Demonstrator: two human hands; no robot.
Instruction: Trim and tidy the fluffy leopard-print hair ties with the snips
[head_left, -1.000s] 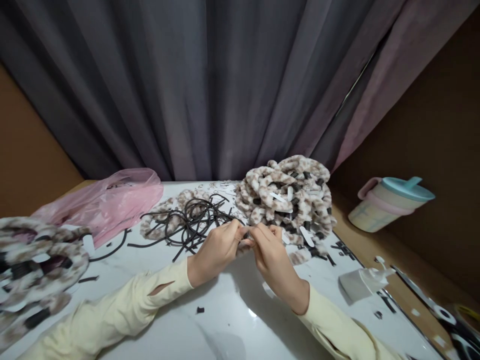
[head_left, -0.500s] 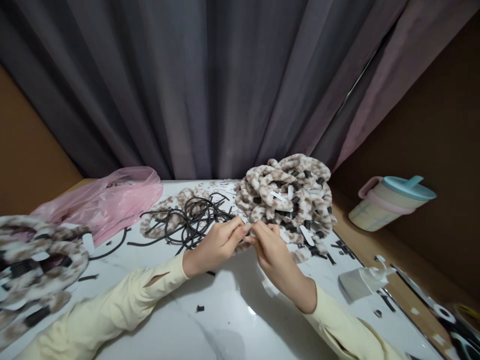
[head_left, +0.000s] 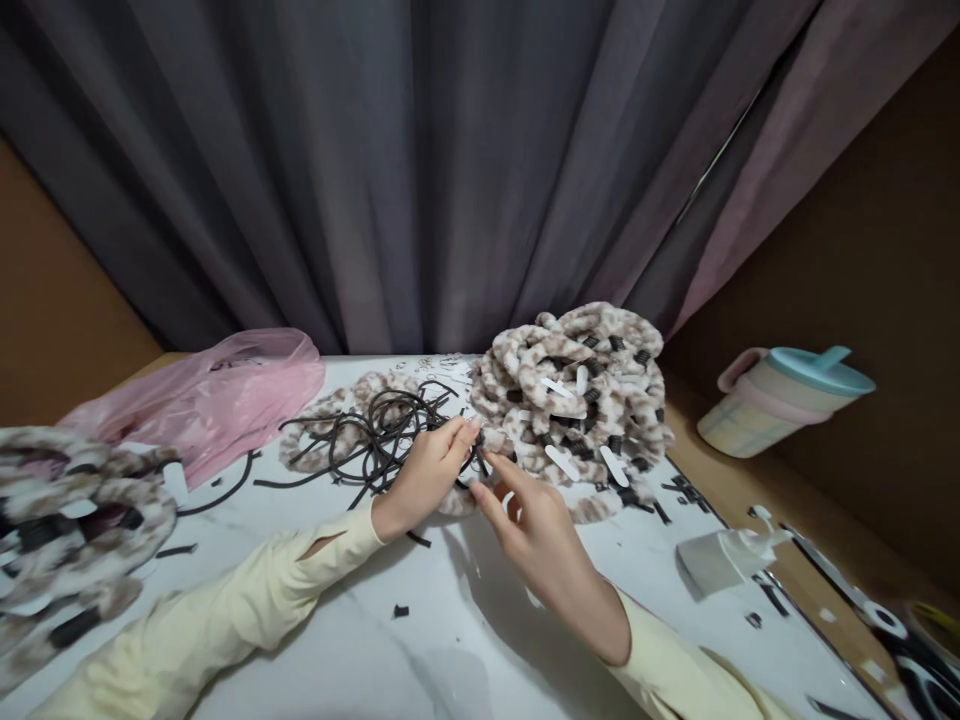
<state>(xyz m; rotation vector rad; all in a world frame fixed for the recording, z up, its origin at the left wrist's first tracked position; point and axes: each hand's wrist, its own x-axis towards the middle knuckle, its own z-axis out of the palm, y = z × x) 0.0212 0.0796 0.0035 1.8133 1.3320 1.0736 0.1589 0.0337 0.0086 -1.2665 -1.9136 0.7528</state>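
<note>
L hand (head_left: 424, 470) is pinching w/ thumb + forefinger, apparently on the plush loop (head_left: 454, 503), tho the contact is hiding behind the fingers; R hand (head_left: 544, 530) is resting open just beside it, thumb + index standing apart; can't tell if R is touching anything; plush loop is lying btwn & just under the hands, nr. ctr of the glossy, marble-veined white surface (head_left: 360, 660); step in hand is looking like fine two-handed fingertip work on the loop; next move is prob. calling for a steady L pinch + precise R fingertips at the same spot.

Mat'ls: plush is looking soft, short-piled, white w/ brown blotches; black cords (head_left: 375, 450) are curling in a loose, smooth, bendy-looking tangle just beyond L hand; R pile of plush rings (head_left: 559, 365) is heaping up in thick coils, dark ribbed bands showing, flat white tags (head_left: 613, 467) poking out; pink bag (head_left: 232, 385) is lying thin, crinkly, see-through; squeeze bottle (head_left: 724, 562) is sitting pale + semi-opaque nr. R edge.
</note>
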